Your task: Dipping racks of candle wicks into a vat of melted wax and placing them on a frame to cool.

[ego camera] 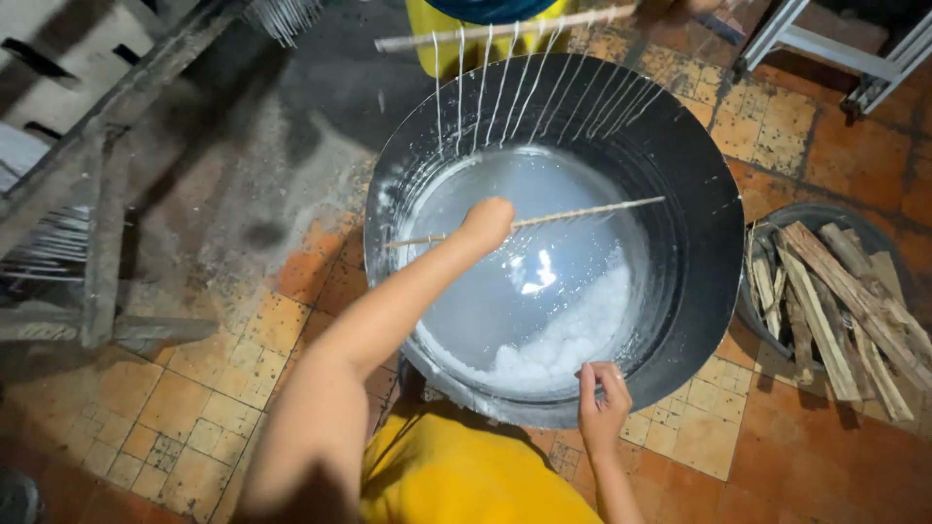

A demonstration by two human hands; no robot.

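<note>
Step in hand, as I read it: dipping a rod of strings into the vat.

- Left hand (pixel 488 222) is a closed fist around the stick (pixel 544 219), held level over the middle of the vat (pixel 699 243). Stick runs from the left inner wall across to right of centre. It's thin and pale; whatever hangs under it is foreshortened, so I can't tell how deep the strings sit.
- Right hand (pixel 602 403) rests on the near rim, fingers curled over the edge. It grips the rim and holds nothing else.
- Vat: wide dark metal basin on the tiled floor (pixel 194 408), streaked white on the inner wall. Liquid (pixel 524 262) is milky and translucent with a glare spot. White lumps (pixel 573 340) are piled at the near right side of the pool.
- Second rod (pixel 505 29) crosses the far rim with a row of white strings (pixel 544 82) hanging down the far inner wall. These look coated and draining.
- Basin of split firewood (pixel 835 301) sits just right of the vat, on the floor.
- Wooden rack (pixel 97 194) stands at the far left, with thin white pieces on it.
- Person wears yellow; someone else in yellow stands behind the far rim, hands not visible.

Next move, in my judgement, calls for keeping the stick level and clear of the lumps, with a straight vertical travel so the strings don't tangle or touch the wall.
</note>
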